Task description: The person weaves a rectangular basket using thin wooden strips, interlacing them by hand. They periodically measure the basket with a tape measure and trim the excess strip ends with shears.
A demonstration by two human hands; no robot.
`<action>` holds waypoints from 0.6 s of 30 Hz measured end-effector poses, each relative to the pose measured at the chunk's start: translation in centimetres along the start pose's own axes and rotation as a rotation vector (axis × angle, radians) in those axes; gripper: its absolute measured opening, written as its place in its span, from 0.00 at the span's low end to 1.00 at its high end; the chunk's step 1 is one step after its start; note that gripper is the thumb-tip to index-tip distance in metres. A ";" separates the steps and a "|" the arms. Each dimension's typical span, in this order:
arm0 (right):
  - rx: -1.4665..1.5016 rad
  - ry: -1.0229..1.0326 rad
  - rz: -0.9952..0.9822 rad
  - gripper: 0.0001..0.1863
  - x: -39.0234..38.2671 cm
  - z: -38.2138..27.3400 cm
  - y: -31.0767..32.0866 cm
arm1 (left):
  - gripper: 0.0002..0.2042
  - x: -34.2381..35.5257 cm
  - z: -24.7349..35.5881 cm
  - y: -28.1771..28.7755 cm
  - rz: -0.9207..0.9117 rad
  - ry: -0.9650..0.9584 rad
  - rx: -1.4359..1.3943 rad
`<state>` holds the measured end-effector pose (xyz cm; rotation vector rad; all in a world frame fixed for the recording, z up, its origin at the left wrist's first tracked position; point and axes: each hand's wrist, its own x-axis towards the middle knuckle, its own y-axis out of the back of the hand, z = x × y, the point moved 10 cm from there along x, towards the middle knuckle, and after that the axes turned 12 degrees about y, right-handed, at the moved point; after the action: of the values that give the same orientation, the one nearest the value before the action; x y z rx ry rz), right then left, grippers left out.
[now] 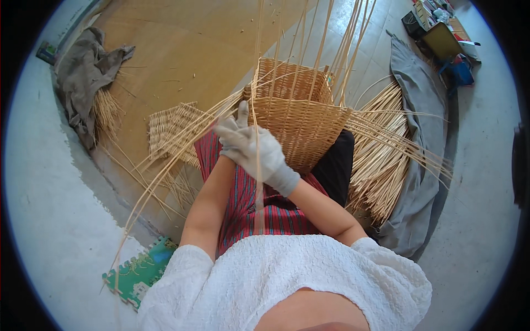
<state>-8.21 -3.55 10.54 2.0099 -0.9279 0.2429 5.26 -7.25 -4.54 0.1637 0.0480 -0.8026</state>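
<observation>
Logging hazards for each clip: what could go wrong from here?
The loose strands left of the basket cross one another, so they may tangle. One strand hangs in front of the gloved right hand and could snag there. The basket seems propped at the lap, so a hard pull might tip it.

the basket (301, 127) is of woven wicker, ribbed and with slight shine. the canes (381, 171) at the right look smooth, but dry and matt. the gloves (265, 154) are of thin cloth, matt. the grey cloth (422, 160) at the right is dull and wrinkled. the white blouse (276, 267) has a crinkled surface. the far floor tiles (381, 44) are smooth and glossy.
</observation>
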 end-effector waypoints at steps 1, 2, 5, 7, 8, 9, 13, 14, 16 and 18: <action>-0.021 0.035 -0.035 0.15 0.5 -0.5 -0.1 | 0.19 -0.6 -0.3 -0.7 -0.010 0.131 0.137; -0.041 0.069 -0.071 0.15 0.5 -0.6 -0.2 | 0.18 -1.7 0.8 -1.6 -0.137 0.113 0.102; -0.173 0.118 -0.010 0.14 -4.5 2.9 2.2 | 0.12 -1.8 1.9 1.0 -0.011 -0.068 0.183; 0.465 -0.209 0.545 0.13 -7.7 11.0 5.9 | 0.14 -3.0 2.4 0.9 -0.050 -0.273 0.147; 0.641 -0.422 0.735 0.14 -9.5 14.6 7.0 | 0.17 -4.3 3.6 -0.9 -0.141 -0.380 0.310; 0.500 -0.741 0.659 0.15 -10.4 17.0 7.5 | 0.21 -5.9 5.7 -2.4 -0.231 -0.486 0.481; 0.301 -0.514 0.609 0.17 -5.4 17.1 9.7 | 0.39 -6.8 8.1 -7.9 -0.330 -0.473 0.920; 0.114 -0.360 0.559 0.18 -2.4 15.2 10.5 | 0.45 -6.4 6.3 -8.5 -0.351 -0.463 0.934; -0.615 -0.022 0.386 0.22 4.8 10.1 11.9 | 0.45 -5.4 5.5 -8.9 -0.300 -0.448 0.968; -0.359 -0.156 0.491 0.23 6.6 13.8 13.8 | 0.42 -5.2 5.8 -9.6 -0.266 -0.478 0.983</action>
<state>-15.50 -22.34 14.44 1.4664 -1.4499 0.1727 -5.36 -11.01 0.52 0.9004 -0.8034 -1.0591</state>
